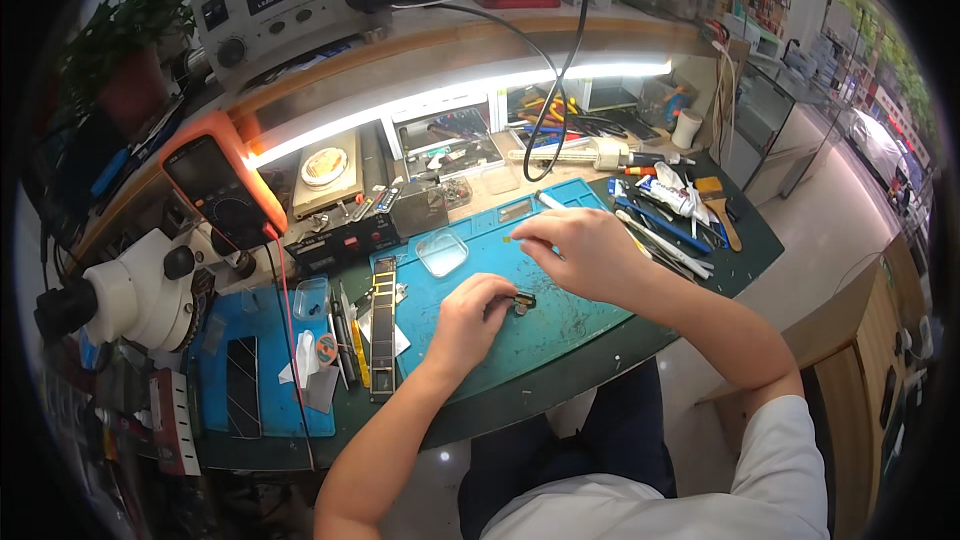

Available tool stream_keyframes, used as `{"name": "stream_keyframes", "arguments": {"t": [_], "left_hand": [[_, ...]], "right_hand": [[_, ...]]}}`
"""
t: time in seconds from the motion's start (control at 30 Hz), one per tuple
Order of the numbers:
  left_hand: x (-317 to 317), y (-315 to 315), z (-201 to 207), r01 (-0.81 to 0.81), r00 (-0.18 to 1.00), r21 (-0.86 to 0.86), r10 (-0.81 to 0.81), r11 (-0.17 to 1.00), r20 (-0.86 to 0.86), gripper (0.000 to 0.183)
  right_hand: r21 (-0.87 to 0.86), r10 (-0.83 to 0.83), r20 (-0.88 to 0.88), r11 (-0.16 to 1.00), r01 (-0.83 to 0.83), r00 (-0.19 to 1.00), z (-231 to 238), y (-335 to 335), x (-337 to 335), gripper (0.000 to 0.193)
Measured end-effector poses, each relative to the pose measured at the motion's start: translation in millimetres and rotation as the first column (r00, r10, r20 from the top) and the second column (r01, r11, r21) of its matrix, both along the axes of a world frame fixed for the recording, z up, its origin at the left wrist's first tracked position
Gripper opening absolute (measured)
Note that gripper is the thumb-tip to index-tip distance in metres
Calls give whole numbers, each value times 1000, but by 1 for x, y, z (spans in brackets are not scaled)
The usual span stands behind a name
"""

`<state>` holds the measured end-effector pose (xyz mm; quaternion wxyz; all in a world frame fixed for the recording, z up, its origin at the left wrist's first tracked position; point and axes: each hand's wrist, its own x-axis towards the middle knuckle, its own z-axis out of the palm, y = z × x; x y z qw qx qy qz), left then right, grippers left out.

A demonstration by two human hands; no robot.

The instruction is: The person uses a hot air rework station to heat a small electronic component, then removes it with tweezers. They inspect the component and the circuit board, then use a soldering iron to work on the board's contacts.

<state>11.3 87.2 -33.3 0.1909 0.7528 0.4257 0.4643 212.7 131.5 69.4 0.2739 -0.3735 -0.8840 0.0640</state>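
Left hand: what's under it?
Teal mat shows around the left hand, with a small dark part at its fingertips. Whatever lies directly beneath the palm and curled fingers is covered; can't tell.

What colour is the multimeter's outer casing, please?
The multimeter's casing is orange, best seen in the head view.

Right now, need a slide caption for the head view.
Left hand holding a small dark part, right hand above blue mat.
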Motion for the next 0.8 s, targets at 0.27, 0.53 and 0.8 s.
{"name": "stream_keyframes", "arguments": {"t": [0.27, 0.53, 0.8], "left_hand": [[-3, -6, 10, 28, 998, -84, -22, 996, 67, 16], [-6, -6, 1, 192, 898, -415, 11, 889, 440, 26], [-6, -4, 4, 223, 861, -533, 92, 816, 500, 30]], "right_hand": [[-466, 35, -175, 877, -114, 984, -72, -6, 10, 25], [-687, -80, -392, 687, -234, 916, -80, -6, 13, 24], [-746, -176, -451, 613, -261, 875, -69, -4, 20, 21]]}}
